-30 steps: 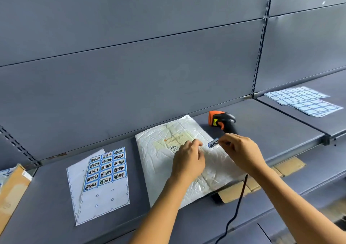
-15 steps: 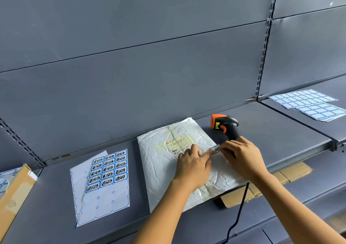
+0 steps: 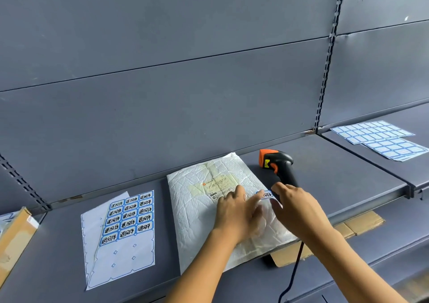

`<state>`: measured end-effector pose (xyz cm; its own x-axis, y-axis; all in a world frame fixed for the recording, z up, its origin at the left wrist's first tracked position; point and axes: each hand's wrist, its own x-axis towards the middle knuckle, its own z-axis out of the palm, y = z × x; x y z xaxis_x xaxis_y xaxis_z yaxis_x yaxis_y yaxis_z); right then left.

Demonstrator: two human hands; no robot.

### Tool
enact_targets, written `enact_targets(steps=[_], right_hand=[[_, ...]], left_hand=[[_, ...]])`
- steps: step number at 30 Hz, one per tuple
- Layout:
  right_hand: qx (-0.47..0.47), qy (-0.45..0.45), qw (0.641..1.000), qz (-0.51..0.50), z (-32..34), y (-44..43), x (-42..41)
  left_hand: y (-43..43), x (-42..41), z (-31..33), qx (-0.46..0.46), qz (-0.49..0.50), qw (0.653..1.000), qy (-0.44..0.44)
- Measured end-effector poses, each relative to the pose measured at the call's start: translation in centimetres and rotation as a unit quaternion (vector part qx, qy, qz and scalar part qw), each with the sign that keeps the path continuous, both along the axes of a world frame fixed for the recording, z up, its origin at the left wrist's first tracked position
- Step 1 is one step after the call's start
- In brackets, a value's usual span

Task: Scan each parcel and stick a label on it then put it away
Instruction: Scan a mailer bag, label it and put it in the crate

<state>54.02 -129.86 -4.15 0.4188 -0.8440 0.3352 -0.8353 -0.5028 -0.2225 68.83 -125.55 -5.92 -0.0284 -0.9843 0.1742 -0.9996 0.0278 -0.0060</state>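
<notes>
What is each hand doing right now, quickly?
Left hand: open, fingers pressing the white parcel by the label.
Right hand: on the label's end; pinching or pressing, cannot tell.

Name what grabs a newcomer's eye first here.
The left hand and right hand meet on a small blue-edged label at the right side of the white parcel, centre foreground. Just behind them lies an orange-and-black scanner; left of the parcel, a half-used label sheet.

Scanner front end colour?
Orange; the rest of the scanner is black. Best seen in the head view.
</notes>
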Motion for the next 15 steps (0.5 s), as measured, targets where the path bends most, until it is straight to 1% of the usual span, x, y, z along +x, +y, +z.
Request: enact_targets(steps=[1,4,7,9,12,13,15], right_hand=[[0.026,0.007,1.000,-0.004,0.1,0.6,0.3],[0.075,0.031,0.996,-0.023,-0.2,1.2,1.1],[0.086,0.044,0.994,-0.046,-0.7,1.4,2.0],[0.088,0.062,0.992,-0.060,-1.0,1.7,2.7],[0.101,0.070,0.989,-0.083,-0.9,1.7,3.4],[0.107,0.050,0.989,-0.084,-0.5,1.7,3.5],[0.158,-0.038,0.984,-0.078,0.4,1.4,3.6]], left_hand=[[0.0,0.1,-0.3,-0.024,0.006,1.000,-0.018],[0.0,0.4,-0.9,-0.073,0.010,0.997,-0.025],[0.1,0.4,-0.6,-0.109,0.019,0.994,0.022],[0.5,0.3,-0.2,-0.111,0.043,0.988,0.103],[0.6,0.4,0.2,-0.106,0.084,0.959,0.247],[0.7,0.5,0.3,-0.115,0.099,0.947,0.284],[0.9,0.6,0.4,-0.150,0.124,0.915,0.352]])
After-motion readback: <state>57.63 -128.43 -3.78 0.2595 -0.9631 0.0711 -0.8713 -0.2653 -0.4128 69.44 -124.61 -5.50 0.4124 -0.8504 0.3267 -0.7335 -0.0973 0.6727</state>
